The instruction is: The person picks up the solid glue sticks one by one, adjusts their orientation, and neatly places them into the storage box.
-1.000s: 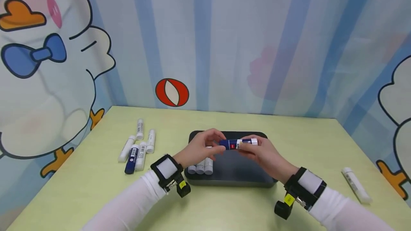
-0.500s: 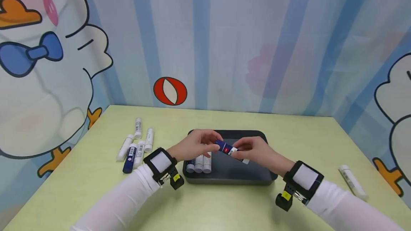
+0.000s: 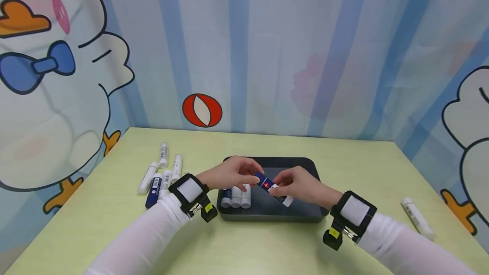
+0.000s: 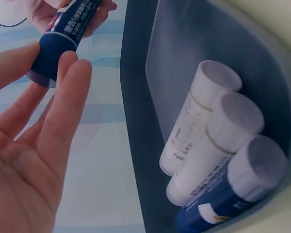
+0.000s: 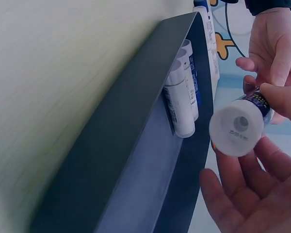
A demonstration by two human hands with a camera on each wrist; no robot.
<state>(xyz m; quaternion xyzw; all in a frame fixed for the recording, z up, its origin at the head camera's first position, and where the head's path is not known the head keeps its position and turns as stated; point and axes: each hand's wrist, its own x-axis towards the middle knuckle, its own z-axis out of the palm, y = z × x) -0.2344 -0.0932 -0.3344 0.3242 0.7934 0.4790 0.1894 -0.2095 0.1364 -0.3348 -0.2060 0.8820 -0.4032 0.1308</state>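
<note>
A navy glue stick (image 3: 263,181) is held tilted over the black tray (image 3: 275,218), its white base (image 5: 235,128) lower and to the right. My left hand (image 3: 229,174) pinches its dark blue cap (image 4: 53,54) between thumb and fingers. With thumb and fingers, my right hand (image 3: 305,186) grips the barrel near the base. At the tray's left end, a navy glue stick (image 3: 226,198) and two white glue sticks (image 4: 186,145) lie side by side, their far ends hidden by my left hand in the head view.
Left on the yellow table (image 3: 244,249), several white glue sticks (image 3: 177,168) lie around a navy one (image 3: 154,190). A lone white glue stick (image 3: 417,218) lies far right. Behind the table hangs a printed curtain (image 3: 267,54).
The held glue stick has swung from nearly level to tilted, its white base dropping toward the tray. My right hand has shifted slightly left and lower; both hands keep hold of it.
</note>
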